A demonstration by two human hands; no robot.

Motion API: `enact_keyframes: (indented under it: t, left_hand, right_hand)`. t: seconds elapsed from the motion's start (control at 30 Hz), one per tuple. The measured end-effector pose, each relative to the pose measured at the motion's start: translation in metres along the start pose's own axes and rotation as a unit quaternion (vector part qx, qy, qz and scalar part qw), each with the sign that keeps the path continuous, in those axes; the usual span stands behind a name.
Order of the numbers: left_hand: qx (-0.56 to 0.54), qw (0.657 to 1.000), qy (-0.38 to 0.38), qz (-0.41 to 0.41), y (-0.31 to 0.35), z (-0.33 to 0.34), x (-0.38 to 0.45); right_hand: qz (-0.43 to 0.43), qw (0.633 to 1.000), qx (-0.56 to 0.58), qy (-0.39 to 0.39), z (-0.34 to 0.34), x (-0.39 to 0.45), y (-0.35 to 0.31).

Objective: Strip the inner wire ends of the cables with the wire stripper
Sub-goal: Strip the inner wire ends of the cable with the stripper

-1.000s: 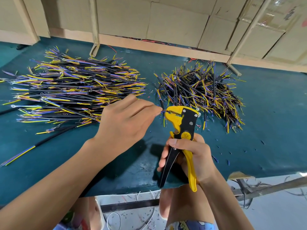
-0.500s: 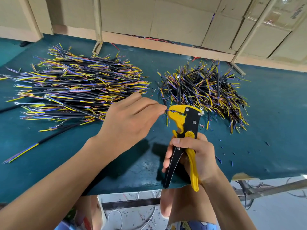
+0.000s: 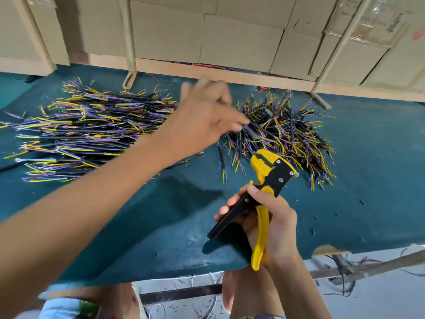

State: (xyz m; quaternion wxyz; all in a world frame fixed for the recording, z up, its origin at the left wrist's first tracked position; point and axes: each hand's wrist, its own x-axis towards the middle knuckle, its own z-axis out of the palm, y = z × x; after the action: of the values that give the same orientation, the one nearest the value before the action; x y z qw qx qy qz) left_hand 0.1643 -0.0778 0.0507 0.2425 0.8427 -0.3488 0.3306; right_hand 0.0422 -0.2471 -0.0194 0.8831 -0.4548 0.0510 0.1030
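Head view of the wire-stripping work at one instant. The left hand (image 3: 202, 120), blurred, reached out over the near edge of the right-hand pile of cables (image 3: 285, 137); its thumb and forefinger were pressed together at the tips, apparently pinching the end of a single cable (image 3: 249, 131), though the blur left the contact itself uncertain. The right hand (image 3: 266, 224) gripped the wire stripper (image 3: 264, 194) by its handles, fingers curled round the black handle and palm against the yellow one, with the tool's head raised above the desk (image 3: 379, 157) and nothing seated in its jaws. A larger, roughly aligned pile of cables (image 3: 92, 134) lay well apart to the left, its yellow, blue and purple inner wires fanned from black jackets. Small flecks of cut insulation (image 3: 338, 215) lay scattered on the desk near the right hand, which suggested that some ends had been stripped already. Which pile held finished cables could not be told from this view. Judged from the two sizeable piles, the task appeared to stand somewhere mid-course, between one cable and the next, with many ends probably left to strip.
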Motion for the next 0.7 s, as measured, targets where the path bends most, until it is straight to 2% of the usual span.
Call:
enact_keyframes:
  t: [0.07, 0.13, 0.23, 0.33, 0.4, 0.43, 0.53, 0.63, 0.7]
  left_hand:
    - [-0.028, 0.998, -0.062, 0.015, -0.001, 0.003, 0.043]
    - [0.05, 0.982, -0.18, 0.027, -0.002, 0.011, 0.077]
    - [0.132, 0.908, -0.392, -0.069, -0.02, 0.013, 0.086]
    - [0.197, 0.823, -0.509, -0.159, -0.041, -0.005, 0.051]
    - [0.255, 0.763, -0.577, -0.144, -0.051, -0.018, 0.022]
    - [0.263, 0.755, -0.586, -0.133, -0.055, -0.022, 0.009]
    - [0.253, 0.823, -0.493, -0.127, -0.057, -0.03, -0.012]
    - [0.265, 0.872, -0.402, -0.091, -0.055, -0.033, -0.016]
    - [0.183, 0.924, -0.316, -0.111, -0.049, -0.037, -0.015]
  right_hand:
    - [-0.008, 1.0, 0.005, 0.007, 0.0, 0.0, 0.0]
    - [-0.016, 1.0, 0.009, 0.009, -0.001, -0.001, 0.0]
    - [-0.028, 1.0, 0.007, 0.011, -0.001, 0.001, 0.0]
    - [-0.026, 1.0, 0.015, 0.009, -0.002, 0.003, 0.0]
    - [-0.02, 1.0, 0.017, 0.012, -0.003, 0.004, 0.001]
    - [-0.016, 1.0, 0.019, 0.012, -0.003, 0.004, 0.001]
    - [-0.01, 1.0, 0.015, 0.012, -0.004, 0.004, 0.002]
    - [-0.014, 1.0, 0.017, 0.013, -0.006, 0.005, 0.003]
    - [-0.019, 0.999, 0.025, 0.016, -0.006, 0.006, 0.004]
